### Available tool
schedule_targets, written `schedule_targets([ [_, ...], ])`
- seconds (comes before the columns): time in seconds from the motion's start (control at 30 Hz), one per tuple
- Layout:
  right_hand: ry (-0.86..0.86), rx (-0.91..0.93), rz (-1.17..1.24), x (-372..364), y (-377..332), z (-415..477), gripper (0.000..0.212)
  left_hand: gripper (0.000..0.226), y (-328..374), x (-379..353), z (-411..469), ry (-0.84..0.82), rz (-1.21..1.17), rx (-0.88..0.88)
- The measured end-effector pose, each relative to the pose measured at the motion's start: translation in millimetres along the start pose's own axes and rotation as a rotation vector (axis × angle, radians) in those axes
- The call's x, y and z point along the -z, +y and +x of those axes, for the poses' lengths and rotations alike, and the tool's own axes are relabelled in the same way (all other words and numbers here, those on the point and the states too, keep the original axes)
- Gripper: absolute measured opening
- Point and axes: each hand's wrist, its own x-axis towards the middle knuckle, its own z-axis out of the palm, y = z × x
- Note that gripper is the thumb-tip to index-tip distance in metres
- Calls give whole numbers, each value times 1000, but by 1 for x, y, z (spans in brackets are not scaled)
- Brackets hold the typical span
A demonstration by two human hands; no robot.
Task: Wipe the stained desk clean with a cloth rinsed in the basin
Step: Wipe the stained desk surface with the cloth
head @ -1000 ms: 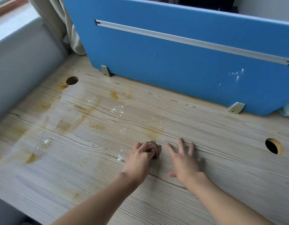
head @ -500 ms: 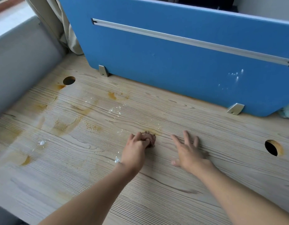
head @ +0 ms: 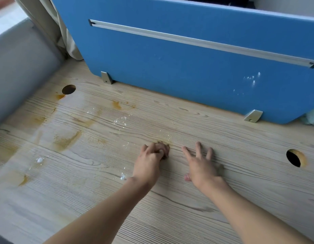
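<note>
Cloth [head: 164,152], apparently balled small, sits clamped under the left hand [head: 151,164] mid-desk [head: 188,217] as the right hand [head: 200,166] rests flat with fingers spread; orange stains [head: 64,141] across the left side remain unwiped.

Blue partition panel [head: 170,71], beige curtain [head: 52,27]

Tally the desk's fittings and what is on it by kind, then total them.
Cable holes: 2
Metal brackets: 2
Blue divider: 1
Hands on the desk: 2, left hand and right hand
Cloth: 1
Total: 8
</note>
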Motion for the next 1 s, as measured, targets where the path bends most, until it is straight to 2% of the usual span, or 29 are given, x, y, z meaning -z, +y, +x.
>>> schedule_targets([
  [0.13, 3, 0, -7, 1, 0, 0, 103, 30, -1, -5, -10, -32, -11, -131],
  [0.3, 16, 12, 6, 0, 3, -1, 102, 26, -12, 3, 19, 38, 17, 37],
  [0.43, 20, 18, 23, 0, 2, 1, 101, 27, 4, -4, -2, -46, -21, -135],
  [0.5, 23, 19, 13, 1, 2, 0, 102, 29, -3, -4, 3, -60, -12, -162],
  [0.6, 36, 36, -43, 2, 3, -1, 104, 31, -10, 3, 25, -2, 11, 13],
  [0.67, 44, 46, -109, 7, 5, 2, 115, 28, -4, 4, 28, 34, 23, 54],
  [0.77, -46, -24, 0, 19, 7, 10, 132, 28, 3, 1, 12, -35, 16, -123],
  [0.83, -79, -37, 26, 23, 5, 13, 135, 26, -4, 3, 12, -55, 43, -171],
  [0.93, -81, -35, 10, 22, 5, 12, 135, 27, -5, 4, 32, 26, 54, -20],
  [1.0, -70, -35, 7, 21, 6, 13, 134, 27, 8, 1, 38, 22, 56, 80],
])
